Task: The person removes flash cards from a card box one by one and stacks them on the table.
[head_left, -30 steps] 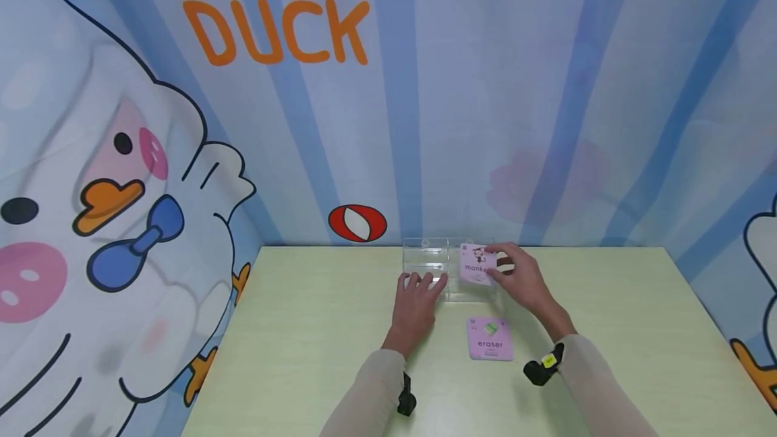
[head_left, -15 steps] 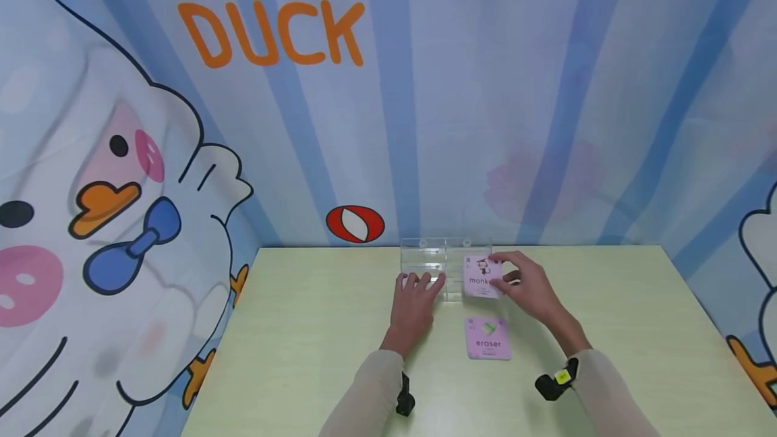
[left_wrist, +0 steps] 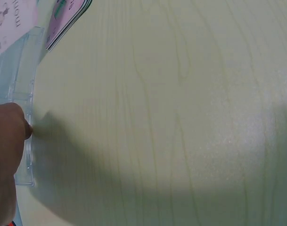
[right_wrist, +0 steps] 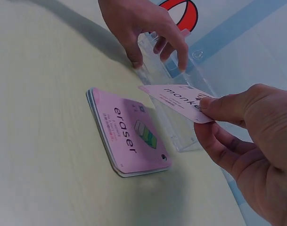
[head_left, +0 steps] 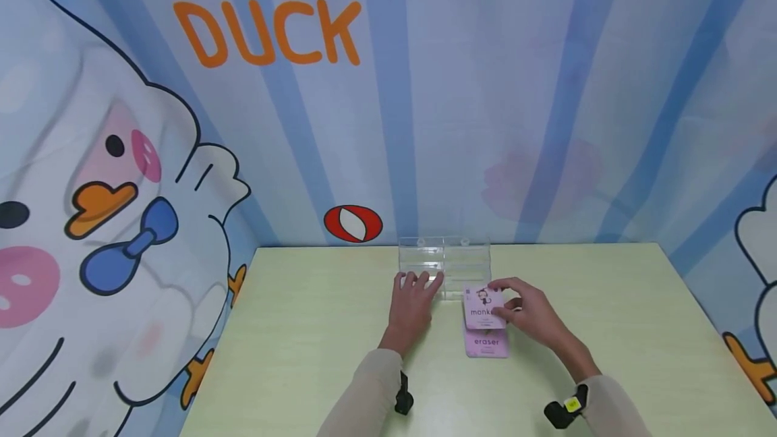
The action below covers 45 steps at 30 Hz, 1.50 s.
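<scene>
A pink flashcard reading "monkey" point(head_left: 483, 309) is pinched at its right edge between the thumb and fingers of my right hand point(head_left: 534, 312). The right wrist view shows the card tilted above a stack of pink cards point(right_wrist: 129, 134), topped by one reading "eraser". From the head view it overlaps the top of that stack on the table. My left hand point(head_left: 411, 305) holds the front of a clear plastic card rack point(head_left: 467, 261), thumb at the front edge and curved fingers reaching over into it. Part of this left hand point(left_wrist: 6, 146) also shows in the left wrist view.
The pale wooden table point(head_left: 315, 329) ends at the back against a striped blue curtain point(head_left: 449, 86) printed with a duck. The rack stands near that back edge. Both wrists carry small black cameras.
My right hand has brought the monkey card from the right side of the rack down toward the front, over the eraser stack. The left hand stays at the rack.
</scene>
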Each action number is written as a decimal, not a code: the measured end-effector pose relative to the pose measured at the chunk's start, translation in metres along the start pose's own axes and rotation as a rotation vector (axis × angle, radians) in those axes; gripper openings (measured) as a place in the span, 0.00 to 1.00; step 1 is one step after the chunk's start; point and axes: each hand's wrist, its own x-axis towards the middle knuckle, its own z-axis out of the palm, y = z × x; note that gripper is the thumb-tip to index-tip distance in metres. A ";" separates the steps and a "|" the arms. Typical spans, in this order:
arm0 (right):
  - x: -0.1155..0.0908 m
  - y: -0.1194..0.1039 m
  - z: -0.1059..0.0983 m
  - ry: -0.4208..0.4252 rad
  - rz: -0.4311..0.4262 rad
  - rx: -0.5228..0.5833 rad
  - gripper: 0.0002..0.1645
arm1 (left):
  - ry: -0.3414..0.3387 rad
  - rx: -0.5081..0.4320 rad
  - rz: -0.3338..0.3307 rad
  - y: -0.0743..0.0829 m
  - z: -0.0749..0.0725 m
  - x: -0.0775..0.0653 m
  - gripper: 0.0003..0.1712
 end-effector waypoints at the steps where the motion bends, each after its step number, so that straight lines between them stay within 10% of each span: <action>1: -0.002 0.001 0.001 -0.009 0.003 0.005 0.30 | -0.002 0.001 -0.001 0.000 0.000 0.000 0.42; 27: -0.024 0.016 0.020 -0.030 0.147 0.030 0.29 | 0.016 0.007 -0.003 0.001 0.000 -0.001 0.42; 45: -0.028 0.032 0.030 0.029 -0.043 -0.245 0.26 | 0.029 0.014 0.001 -0.001 0.005 0.000 0.41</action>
